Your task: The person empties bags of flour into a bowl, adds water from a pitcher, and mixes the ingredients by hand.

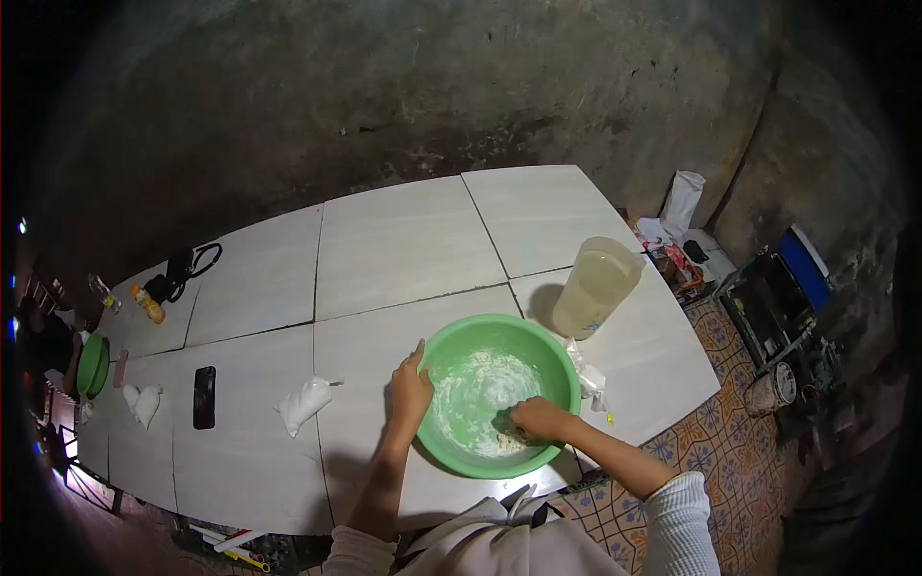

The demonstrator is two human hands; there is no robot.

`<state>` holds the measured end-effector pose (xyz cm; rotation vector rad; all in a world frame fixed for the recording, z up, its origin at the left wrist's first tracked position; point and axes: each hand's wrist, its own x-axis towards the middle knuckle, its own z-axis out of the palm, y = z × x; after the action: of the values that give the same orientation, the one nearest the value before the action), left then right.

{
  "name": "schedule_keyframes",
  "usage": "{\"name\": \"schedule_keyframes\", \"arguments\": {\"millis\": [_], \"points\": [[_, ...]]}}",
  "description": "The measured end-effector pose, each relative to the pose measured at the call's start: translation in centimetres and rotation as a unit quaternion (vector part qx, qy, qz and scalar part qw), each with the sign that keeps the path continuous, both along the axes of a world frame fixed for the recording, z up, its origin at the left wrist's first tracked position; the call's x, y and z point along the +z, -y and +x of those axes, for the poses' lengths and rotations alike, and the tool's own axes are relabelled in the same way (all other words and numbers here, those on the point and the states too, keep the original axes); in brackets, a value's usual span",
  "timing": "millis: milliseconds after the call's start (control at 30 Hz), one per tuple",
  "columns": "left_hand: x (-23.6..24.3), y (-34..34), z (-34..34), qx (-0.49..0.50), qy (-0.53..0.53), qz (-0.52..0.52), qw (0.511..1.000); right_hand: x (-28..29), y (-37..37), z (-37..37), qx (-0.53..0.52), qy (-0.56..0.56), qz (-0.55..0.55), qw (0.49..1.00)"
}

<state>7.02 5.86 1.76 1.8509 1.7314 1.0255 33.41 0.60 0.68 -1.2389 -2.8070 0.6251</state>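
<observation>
A green plastic bowl (461, 337) stands on the tiled table, white powder (485, 376) smeared over its inside with a few small lumps near the lower middle. My left hand (411, 394) grips the bowl's left rim, thumb upward. My right hand (538, 419) is down inside the bowl at the right, fingers curled toward the bottom; what is under them is hidden. A tall translucent pitcher of pale liquid (595, 288) stands behind the bowl, and a white plastic bag (591, 376) lies against its right side. Another white bag (303, 405) rests left of my left hand.
On the table's left are a phone (204, 397), bottles (148, 304), black straps (182, 274) and a small bag (144, 406). At the far left a person (48, 350) is beside another green bowl (93, 365). Cluttered equipment (778, 302) and a bucket (768, 388) stand at the right.
</observation>
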Motion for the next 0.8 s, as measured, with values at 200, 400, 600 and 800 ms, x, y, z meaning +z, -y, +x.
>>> {"name": "schedule_keyframes", "arguments": {"millis": [200,400,600,800], "points": [[-0.2,0.0,0.1,-0.001,-0.021,-0.007,1.000,-2.1,-2.4,1.3,-0.168,0.001,0.064,0.984],[-0.5,-0.1,0.1,0.001,-0.012,0.002,1.000,-4.9,0.9,-2.1,-0.040,-0.256,0.065,0.964],[-0.9,-0.3,-0.2,-0.001,-0.014,0.010,1.000,-3.0,1.3,-2.4,0.039,-0.083,-0.124,0.988],[-0.4,0.0,-0.1,0.002,-0.012,-0.007,1.000,-1.7,-0.9,0.9,0.069,0.007,0.028,0.997]]}}
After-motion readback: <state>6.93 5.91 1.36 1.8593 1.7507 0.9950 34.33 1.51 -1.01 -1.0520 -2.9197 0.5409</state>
